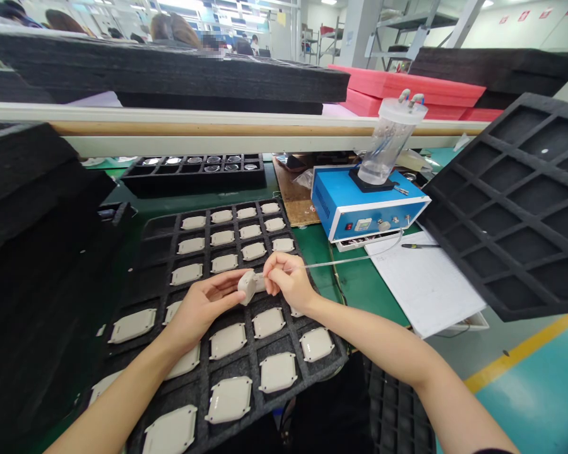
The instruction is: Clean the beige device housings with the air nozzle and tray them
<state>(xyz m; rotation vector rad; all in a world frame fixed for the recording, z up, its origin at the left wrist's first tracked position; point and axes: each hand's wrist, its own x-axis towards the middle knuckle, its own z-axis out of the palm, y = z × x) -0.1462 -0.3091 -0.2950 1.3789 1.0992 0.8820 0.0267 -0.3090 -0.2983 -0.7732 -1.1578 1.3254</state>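
Observation:
Over a black foam tray (158, 249) my left hand (208, 306) holds a beige watch case (247, 288) tilted on edge between thumb and fingers. My right hand (288, 280) is closed in a pinch beside it, gripping the end of a thin clear tube (345, 260). The tube's tip is hidden by the fingers, so I cannot tell whether it touches the case. Similar beige cases (230, 398) lie flat in the tray's compartments around both hands. Several compartments at the tray's left hold nothing.
The tube runs to a blue box (369, 205) carrying a clear cylinder (390, 145). Paper (421, 284) with a pen (419, 246) lies right of it. Foam stacks (23, 252) rise at left; a foam tray (515, 202) leans at right. Another tray (194, 183) holds round parts.

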